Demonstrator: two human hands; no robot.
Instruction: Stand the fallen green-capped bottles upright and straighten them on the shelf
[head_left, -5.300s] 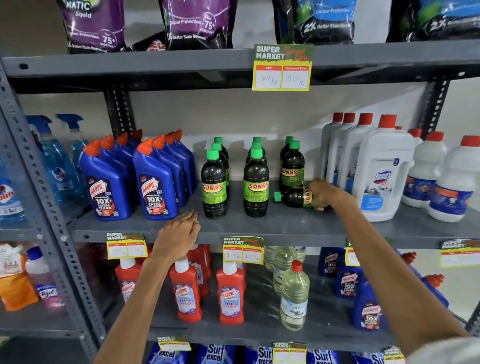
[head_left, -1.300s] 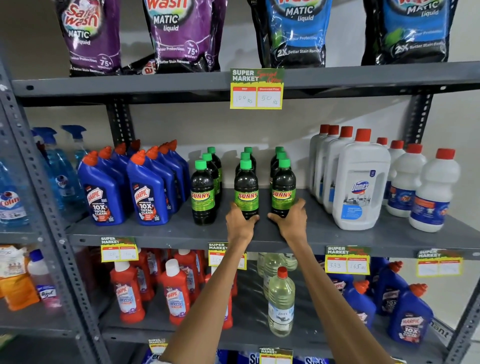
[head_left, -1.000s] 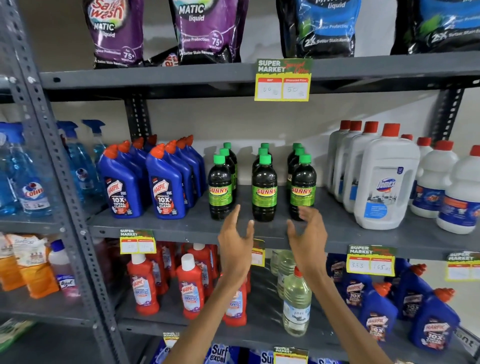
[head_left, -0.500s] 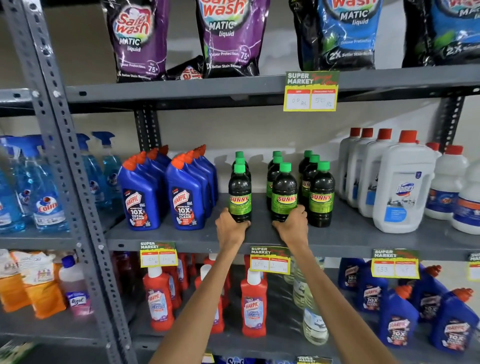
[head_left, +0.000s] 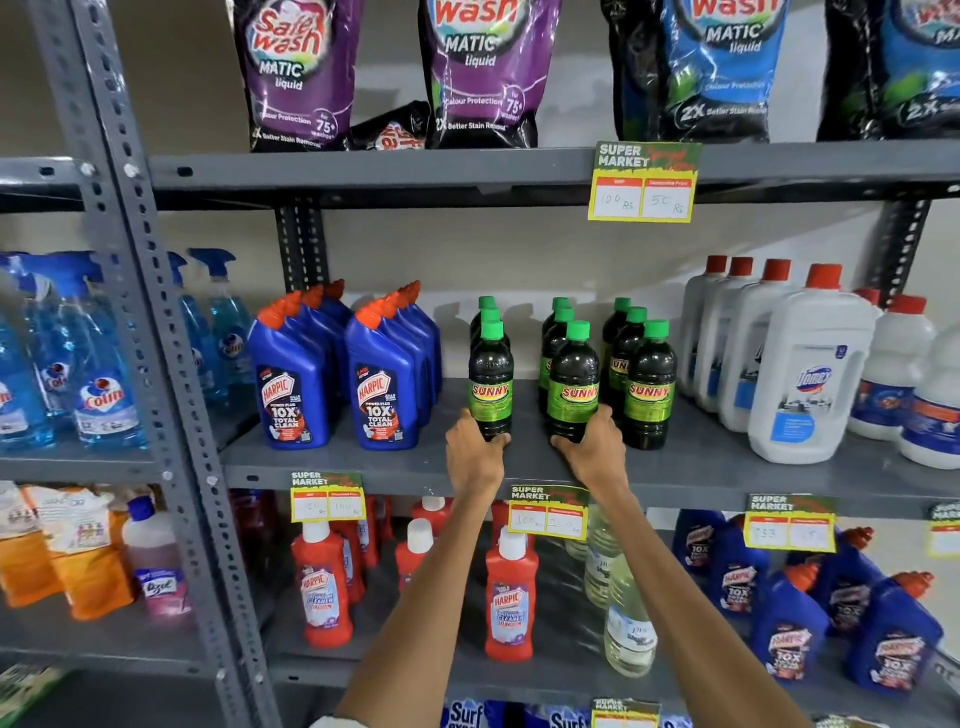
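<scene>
We've got both hands on the grey metal shelf (head_left: 691, 467). Our left hand (head_left: 475, 457) has its grip closed round the base of the front-left dark green-capped plastic bottle (head_left: 490, 384); right hand (head_left: 592, 449) likewise grips the front-middle bottle (head_left: 573, 387). All nine bottles stand upright in three rows (btw. blue Harpic bottles (head_left: 337, 374) and white Domex jugs (head_left: 805, 374)).

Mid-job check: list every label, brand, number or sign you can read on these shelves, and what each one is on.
"SUNNY": front green-capped bottles, held at the base by left hand and right hand.
"HARPIC 10X TOTAL CLEAN": blue bottles.
"Safe wash MATIC liquid", "75": purple pouches.
"MATIC liquid", "2X": blue pouches.
"SUPER MARKET", "100 Rs", "50 Rs": top price tag.
"Colin": spray bottles.
"HARPIC": red bottles.
Lower tag prices, white jug logo: too blurred.
</scene>
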